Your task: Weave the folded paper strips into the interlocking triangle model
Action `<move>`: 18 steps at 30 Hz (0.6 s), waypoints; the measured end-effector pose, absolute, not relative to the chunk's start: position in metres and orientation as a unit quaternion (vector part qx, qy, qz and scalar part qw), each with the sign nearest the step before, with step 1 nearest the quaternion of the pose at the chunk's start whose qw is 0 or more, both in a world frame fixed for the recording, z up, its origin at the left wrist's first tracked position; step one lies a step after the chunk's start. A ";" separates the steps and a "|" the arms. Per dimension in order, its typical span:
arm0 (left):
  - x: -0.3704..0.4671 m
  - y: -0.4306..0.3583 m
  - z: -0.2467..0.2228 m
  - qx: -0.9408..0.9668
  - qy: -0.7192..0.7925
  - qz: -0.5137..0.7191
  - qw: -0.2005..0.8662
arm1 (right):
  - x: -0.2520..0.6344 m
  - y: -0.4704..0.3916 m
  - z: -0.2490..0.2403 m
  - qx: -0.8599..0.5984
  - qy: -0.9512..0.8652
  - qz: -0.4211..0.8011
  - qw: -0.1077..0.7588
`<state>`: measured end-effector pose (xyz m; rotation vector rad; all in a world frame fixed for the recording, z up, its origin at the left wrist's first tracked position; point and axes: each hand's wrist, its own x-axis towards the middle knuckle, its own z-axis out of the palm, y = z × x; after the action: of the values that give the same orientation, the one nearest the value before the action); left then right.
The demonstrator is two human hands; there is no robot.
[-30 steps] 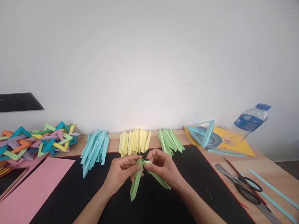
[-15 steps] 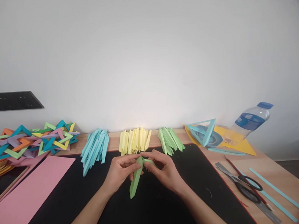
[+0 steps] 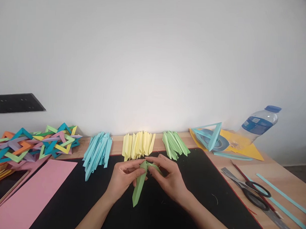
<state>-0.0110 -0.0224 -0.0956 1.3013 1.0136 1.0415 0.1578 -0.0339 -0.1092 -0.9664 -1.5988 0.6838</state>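
Between my hands is a folded green paper strip point(image 3: 139, 190), bent near its top, with one arm hanging down toward me and another running off to the right. My left hand point(image 3: 123, 179) pinches it at the bend, thumb on the front. The fingers of my right hand point(image 3: 169, 177) close on the right-hand arm, and my fingertips meet at the top. Just beyond my hands lies a bunch of folded yellow paper strips point(image 3: 138, 145). Folded green strips point(image 3: 175, 145) lie to its right and folded light-blue strips point(image 3: 97, 154) to its left.
A black mat point(image 3: 184, 217) lies under my hands, with a pink sheet point(image 3: 35, 193) at left. Multicoloured folded-paper shapes point(image 3: 35, 143) fill the far left. On the right are scissors point(image 3: 256, 196), a ruler point(image 3: 281, 223), a pencil point(image 3: 241, 171), tape point(image 3: 221, 143) and a tilted bottle point(image 3: 260, 124).
My grip on the green strip stays nearly the same. The hanging arm reaches slightly lower, and the view has shifted a little.
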 end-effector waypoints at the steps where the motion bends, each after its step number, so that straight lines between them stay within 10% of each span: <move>1: -0.011 -0.023 -0.095 0.551 0.428 0.440 0.565 | 0.157 -0.034 -0.111 -0.405 -0.691 0.232 0.552; 18: -0.010 -0.025 -0.093 0.553 0.442 0.436 0.556 | 0.160 -0.035 -0.106 -0.391 -0.692 0.187 0.578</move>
<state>-0.0097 -0.0247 -0.0931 1.3054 1.0443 1.0296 0.1596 -0.0354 -0.1065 -0.9143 -1.6178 0.4387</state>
